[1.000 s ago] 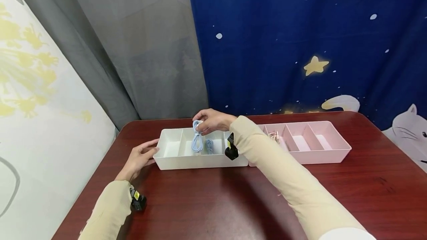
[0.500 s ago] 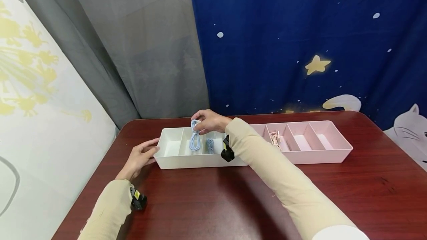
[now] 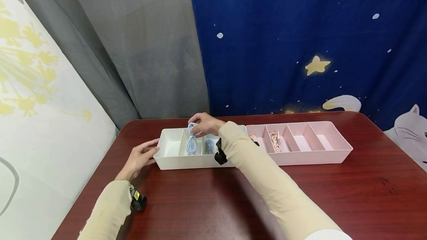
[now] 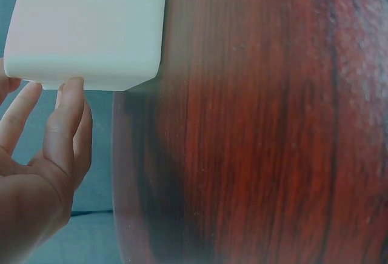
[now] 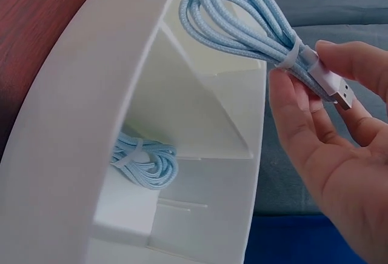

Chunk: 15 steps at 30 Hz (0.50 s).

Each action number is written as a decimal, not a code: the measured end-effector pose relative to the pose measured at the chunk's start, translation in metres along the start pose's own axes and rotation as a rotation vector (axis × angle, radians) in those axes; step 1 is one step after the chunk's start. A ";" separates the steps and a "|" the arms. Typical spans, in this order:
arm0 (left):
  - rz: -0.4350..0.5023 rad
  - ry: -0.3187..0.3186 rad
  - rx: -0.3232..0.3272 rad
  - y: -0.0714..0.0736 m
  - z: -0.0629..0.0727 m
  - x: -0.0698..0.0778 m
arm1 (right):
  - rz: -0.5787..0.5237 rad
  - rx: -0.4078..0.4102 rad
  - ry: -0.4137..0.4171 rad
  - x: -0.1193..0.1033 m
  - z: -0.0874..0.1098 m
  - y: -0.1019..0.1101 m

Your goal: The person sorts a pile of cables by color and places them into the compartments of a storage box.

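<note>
A coiled light-blue USB cable (image 5: 242, 31), bound with a pale tie, is pinched near its plug by my right hand (image 3: 205, 124). The coil hangs over the second compartment from the left of the white divided box (image 3: 197, 163). Another blue cable coil (image 5: 151, 166) lies in the neighbouring compartment to the right, partly hidden by the box wall in the right wrist view. My left hand (image 3: 137, 159) touches the box's left end with its fingertips, its fingers extended. In the left wrist view, these fingers (image 4: 59, 134) meet the lower edge of the box's end wall.
A pink divided box (image 3: 310, 157) adjoins the white one on the right. Beige cables (image 3: 275, 142) lie in two of its compartments. Both boxes stand on a dark red wooden table (image 3: 186, 203). Grey and blue curtains (image 3: 273, 47) hang behind.
My right hand has shifted slightly left, carrying the blue cable, and has lowered a little. The forearm has uncovered more of the pink box. My left hand stays in place.
</note>
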<state>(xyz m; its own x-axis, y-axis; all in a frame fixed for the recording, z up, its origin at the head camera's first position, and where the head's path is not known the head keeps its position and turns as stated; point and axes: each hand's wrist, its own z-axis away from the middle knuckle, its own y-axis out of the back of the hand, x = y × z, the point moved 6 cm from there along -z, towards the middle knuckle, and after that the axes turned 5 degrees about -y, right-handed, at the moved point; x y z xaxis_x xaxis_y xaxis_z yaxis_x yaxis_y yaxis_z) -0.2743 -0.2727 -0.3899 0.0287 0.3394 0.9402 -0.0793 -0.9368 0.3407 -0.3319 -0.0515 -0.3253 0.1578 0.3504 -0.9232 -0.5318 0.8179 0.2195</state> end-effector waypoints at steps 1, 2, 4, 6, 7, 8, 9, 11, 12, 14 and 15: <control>0.000 0.001 -0.002 0.000 0.000 0.000 | -0.002 0.001 -0.007 0.001 0.000 -0.001; -0.002 0.002 -0.002 0.000 0.001 0.000 | -0.003 0.000 -0.015 0.002 -0.001 -0.002; -0.003 0.003 -0.002 0.000 0.002 0.000 | -0.007 -0.001 -0.025 0.004 -0.001 -0.005; 0.007 0.001 -0.001 0.000 0.002 0.000 | -0.012 -0.003 -0.033 0.006 -0.002 -0.008; 0.009 0.000 -0.001 0.000 0.002 0.000 | -0.013 -0.003 -0.036 0.006 -0.003 -0.009; 0.008 -0.002 0.000 0.000 0.002 0.000 | -0.012 -0.002 -0.034 0.007 -0.004 -0.010; 0.009 -0.004 0.001 -0.001 0.002 0.000 | -0.014 -0.001 -0.032 0.008 -0.005 -0.011; 0.011 -0.006 0.002 -0.001 0.001 0.000 | -0.014 -0.001 -0.026 0.009 -0.006 -0.013; 0.009 -0.007 0.004 -0.001 0.001 0.000 | -0.012 -0.002 -0.023 0.009 -0.006 -0.014; 0.008 -0.008 0.005 -0.001 0.001 0.000 | -0.008 -0.001 -0.017 0.009 -0.007 -0.016; 0.010 -0.010 0.005 -0.001 0.001 0.000 | -0.010 -0.001 -0.015 0.010 -0.007 -0.016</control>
<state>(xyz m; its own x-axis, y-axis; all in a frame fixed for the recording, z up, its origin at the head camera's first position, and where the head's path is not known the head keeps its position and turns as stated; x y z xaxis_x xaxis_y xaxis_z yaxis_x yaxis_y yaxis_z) -0.2735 -0.2722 -0.3899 0.0375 0.3295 0.9434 -0.0748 -0.9405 0.3315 -0.3275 -0.0645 -0.3399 0.1760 0.3490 -0.9204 -0.5308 0.8211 0.2098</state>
